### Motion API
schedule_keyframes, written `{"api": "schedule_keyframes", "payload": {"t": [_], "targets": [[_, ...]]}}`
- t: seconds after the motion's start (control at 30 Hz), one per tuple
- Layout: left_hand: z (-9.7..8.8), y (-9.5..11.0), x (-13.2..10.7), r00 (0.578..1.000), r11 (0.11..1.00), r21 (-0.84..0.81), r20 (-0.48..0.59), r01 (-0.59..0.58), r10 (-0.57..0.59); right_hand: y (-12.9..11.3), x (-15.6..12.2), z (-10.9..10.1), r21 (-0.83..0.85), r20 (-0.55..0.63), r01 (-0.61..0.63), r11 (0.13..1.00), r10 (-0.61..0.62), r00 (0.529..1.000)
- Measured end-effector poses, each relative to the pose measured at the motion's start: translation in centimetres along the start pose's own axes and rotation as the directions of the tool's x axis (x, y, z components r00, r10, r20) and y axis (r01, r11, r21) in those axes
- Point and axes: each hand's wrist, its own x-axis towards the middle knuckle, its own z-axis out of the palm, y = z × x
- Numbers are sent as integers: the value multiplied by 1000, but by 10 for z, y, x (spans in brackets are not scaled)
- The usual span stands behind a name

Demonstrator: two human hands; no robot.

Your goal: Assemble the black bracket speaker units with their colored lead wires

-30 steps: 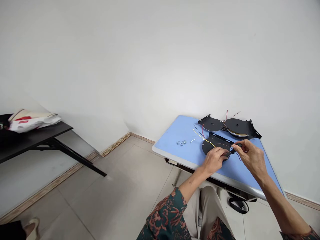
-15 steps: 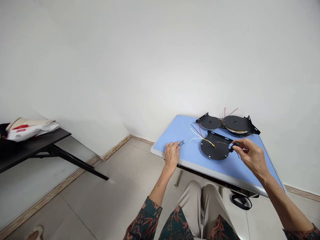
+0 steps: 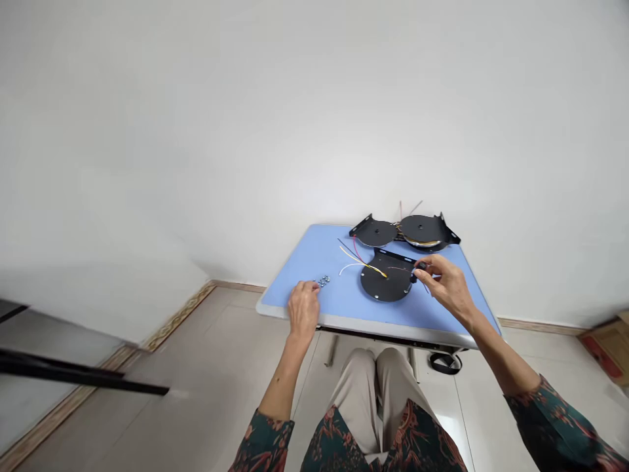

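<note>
A round black metal plate with a bracket edge [image 3: 386, 280] lies on the blue table [image 3: 314, 252], with yellow, white and red wires [image 3: 356, 257] trailing from it. My right hand [image 3: 446, 285] pinches a small black part [image 3: 420, 267] at the plate's right edge. My left hand [image 3: 303, 311] rests near the table's front edge, fingers curled, just below a small cluster of metal screws or nuts [image 3: 323, 281]. Whether it holds a tiny piece is hidden. Two more black plates [image 3: 373, 232] [image 3: 423, 230] sit along the far edge, and the right one has coiled wire beneath it.
A black strap [image 3: 445, 362] lies on the tiled floor under the table. A cardboard box [image 3: 609, 344] stands at the right edge of the view. A dark table's leg [image 3: 73, 373] enters from the left. My beige-trousered knees [image 3: 378, 380] are below the table.
My left hand has drawn back from the screws toward the table's front edge. The view has turned, shifting the table left and lower. My right hand still pinches the black part.
</note>
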Motion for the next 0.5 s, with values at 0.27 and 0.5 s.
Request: {"api": "schedule_keyframes", "payload": {"t": [0.27, 0.5], "targets": [[10, -2, 1, 994, 936, -349, -76, 42, -73, 0, -1, -1, -35, 13, 36, 999, -35, 999], [7, 97, -19, 929, 721, -600, -116, -348, 351, 0, 4, 1, -30, 15, 12, 999, -12, 1000]]}}
